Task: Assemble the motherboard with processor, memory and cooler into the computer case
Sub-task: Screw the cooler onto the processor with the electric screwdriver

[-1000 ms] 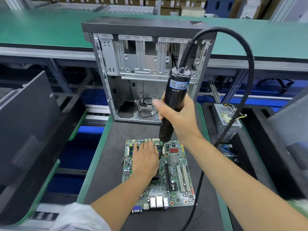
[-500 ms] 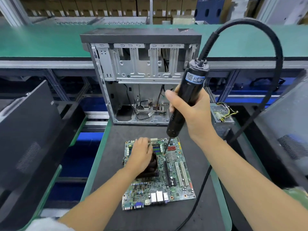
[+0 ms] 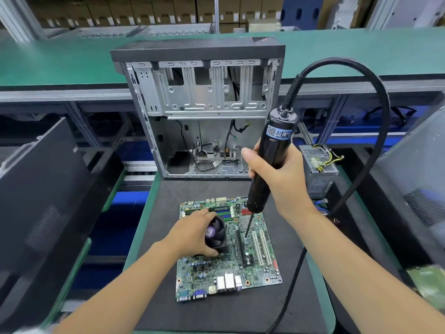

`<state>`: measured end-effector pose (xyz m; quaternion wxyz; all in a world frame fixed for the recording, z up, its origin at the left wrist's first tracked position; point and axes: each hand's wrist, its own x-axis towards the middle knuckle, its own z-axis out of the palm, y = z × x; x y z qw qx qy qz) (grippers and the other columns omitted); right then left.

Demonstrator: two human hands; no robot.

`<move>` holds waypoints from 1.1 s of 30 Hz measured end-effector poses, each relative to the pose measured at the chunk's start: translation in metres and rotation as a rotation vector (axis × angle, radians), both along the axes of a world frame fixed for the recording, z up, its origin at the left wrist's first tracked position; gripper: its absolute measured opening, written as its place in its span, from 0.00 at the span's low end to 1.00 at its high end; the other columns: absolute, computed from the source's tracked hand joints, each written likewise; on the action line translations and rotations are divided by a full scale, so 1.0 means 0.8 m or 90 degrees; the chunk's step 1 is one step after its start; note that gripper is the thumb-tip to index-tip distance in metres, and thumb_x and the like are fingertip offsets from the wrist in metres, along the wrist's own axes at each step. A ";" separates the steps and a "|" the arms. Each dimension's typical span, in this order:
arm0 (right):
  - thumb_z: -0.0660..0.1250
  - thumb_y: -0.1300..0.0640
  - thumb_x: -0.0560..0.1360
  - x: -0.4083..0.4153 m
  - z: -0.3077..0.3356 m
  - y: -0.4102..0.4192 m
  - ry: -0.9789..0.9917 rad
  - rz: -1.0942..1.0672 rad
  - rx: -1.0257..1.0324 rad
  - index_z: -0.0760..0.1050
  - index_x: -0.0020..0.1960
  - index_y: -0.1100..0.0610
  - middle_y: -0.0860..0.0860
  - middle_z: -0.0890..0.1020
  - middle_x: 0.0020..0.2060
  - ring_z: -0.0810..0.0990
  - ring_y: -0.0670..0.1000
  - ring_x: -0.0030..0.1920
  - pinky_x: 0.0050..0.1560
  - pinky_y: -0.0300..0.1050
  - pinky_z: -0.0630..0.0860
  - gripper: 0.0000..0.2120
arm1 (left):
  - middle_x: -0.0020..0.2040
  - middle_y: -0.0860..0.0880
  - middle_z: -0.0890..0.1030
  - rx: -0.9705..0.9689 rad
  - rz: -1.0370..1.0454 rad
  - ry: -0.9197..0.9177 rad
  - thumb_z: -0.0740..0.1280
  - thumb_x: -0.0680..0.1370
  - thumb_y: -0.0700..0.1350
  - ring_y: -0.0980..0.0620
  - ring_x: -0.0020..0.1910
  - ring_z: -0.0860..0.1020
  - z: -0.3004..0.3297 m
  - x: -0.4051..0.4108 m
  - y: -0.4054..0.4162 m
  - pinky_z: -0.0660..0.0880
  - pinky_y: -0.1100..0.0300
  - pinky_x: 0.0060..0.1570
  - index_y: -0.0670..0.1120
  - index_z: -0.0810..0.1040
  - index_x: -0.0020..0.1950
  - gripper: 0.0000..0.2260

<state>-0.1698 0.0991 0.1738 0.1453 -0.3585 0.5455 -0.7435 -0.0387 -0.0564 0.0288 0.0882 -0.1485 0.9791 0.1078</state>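
While curled around the cooler (image 3: 216, 233), left hand (image 3: 195, 233); right hand (image 3: 277, 174) upright, fist-tight on screwdriver (image 3: 267, 165).

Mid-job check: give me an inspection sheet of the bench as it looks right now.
Surface: black mat on a green bench.
Job's things: motherboard flat on the mat, cooler on it; computer case open, standing behind.
Clutter: power supply right of the case.
Grippers: left hand grips the cooler; right hand holds the electric screwdriver, bit tip down at the board.
Cables: screwdriver cord loops right; loose wires inside the case.
Surroundings: black panels both sides; cartons on far shelves.
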 end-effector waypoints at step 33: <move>0.74 0.54 0.70 0.073 0.025 -0.134 0.017 0.090 -0.007 0.71 0.43 0.60 0.54 0.76 0.31 0.75 0.54 0.31 0.39 0.49 0.76 0.13 | 0.65 0.71 0.64 0.552 0.272 0.176 0.80 0.62 0.57 0.62 0.71 0.60 -0.049 0.088 -0.034 0.58 0.57 0.71 0.63 0.48 0.76 0.53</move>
